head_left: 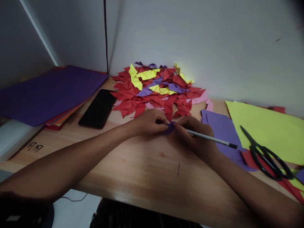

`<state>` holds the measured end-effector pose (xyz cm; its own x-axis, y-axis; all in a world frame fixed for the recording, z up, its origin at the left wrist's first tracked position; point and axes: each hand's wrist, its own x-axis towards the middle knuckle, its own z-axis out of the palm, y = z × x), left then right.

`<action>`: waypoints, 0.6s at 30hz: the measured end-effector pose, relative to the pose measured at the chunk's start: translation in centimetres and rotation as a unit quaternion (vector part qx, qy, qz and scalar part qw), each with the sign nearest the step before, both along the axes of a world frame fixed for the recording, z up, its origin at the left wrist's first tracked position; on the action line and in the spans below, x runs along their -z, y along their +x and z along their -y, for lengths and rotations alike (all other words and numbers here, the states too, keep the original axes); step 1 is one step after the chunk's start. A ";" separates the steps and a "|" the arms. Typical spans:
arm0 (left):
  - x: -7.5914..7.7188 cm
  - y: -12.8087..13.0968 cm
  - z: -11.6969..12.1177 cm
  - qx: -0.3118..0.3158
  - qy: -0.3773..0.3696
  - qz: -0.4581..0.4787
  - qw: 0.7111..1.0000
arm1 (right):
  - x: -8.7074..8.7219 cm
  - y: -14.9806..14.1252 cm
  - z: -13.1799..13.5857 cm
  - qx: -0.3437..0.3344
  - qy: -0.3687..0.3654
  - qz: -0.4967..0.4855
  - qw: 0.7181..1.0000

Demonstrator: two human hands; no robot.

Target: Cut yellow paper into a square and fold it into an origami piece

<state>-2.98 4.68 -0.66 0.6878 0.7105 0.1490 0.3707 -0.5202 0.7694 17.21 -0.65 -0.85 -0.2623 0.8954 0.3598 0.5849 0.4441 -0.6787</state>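
Observation:
A small folded piece of purple paper [170, 127] is held low over the wooden table, mostly covered by my fingers. My left hand [152, 123] pinches its left side between thumb and fingers. At its right side the fingertips of my right hand [196, 131] are closed and touch the paper. A slim whitish pen [213, 138] with a black end is also in my right hand, slanting out to the right; its tip is hidden. Just behind both hands lies a pile of folded red paper shapes [128, 104], with yellow, purple and pink ones among them, some bearing small drawn faces.
A black phone [98, 109] lies left of the pile, beside stacked coloured sheets topped by a purple one [54, 95]. On the right are purple paper pieces [220, 126], a yellow sheet [268, 129] and black-handled scissors [266, 156]. A thin dark strip [178, 169] rests near the table's front.

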 end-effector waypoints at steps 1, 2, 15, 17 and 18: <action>0.0 0.0 0.0 0.000 0.001 0.000 1.000 | 0.0 0.0 0.0 0.002 0.001 0.000 1.000; -0.1 0.0 0.0 0.000 0.000 0.001 1.000 | 0.0 0.0 0.0 0.006 0.001 0.002 1.000; 0.0 0.0 0.0 0.002 -0.006 0.000 1.000 | 0.0 0.0 0.1 0.006 -0.013 0.001 1.000; 0.0 0.0 0.0 0.004 -0.003 -0.001 1.000 | 0.0 0.0 0.0 0.009 -0.019 0.004 1.000; -0.1 0.0 0.0 0.003 -0.001 -0.002 1.000 | 0.0 0.0 0.0 0.009 -0.019 0.005 1.000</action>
<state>-2.97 4.68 -0.60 0.6930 0.7063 0.1446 0.3705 -0.5209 0.7690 17.21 -0.68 -0.82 -0.2499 0.9130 0.3225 0.5990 0.4075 -0.6893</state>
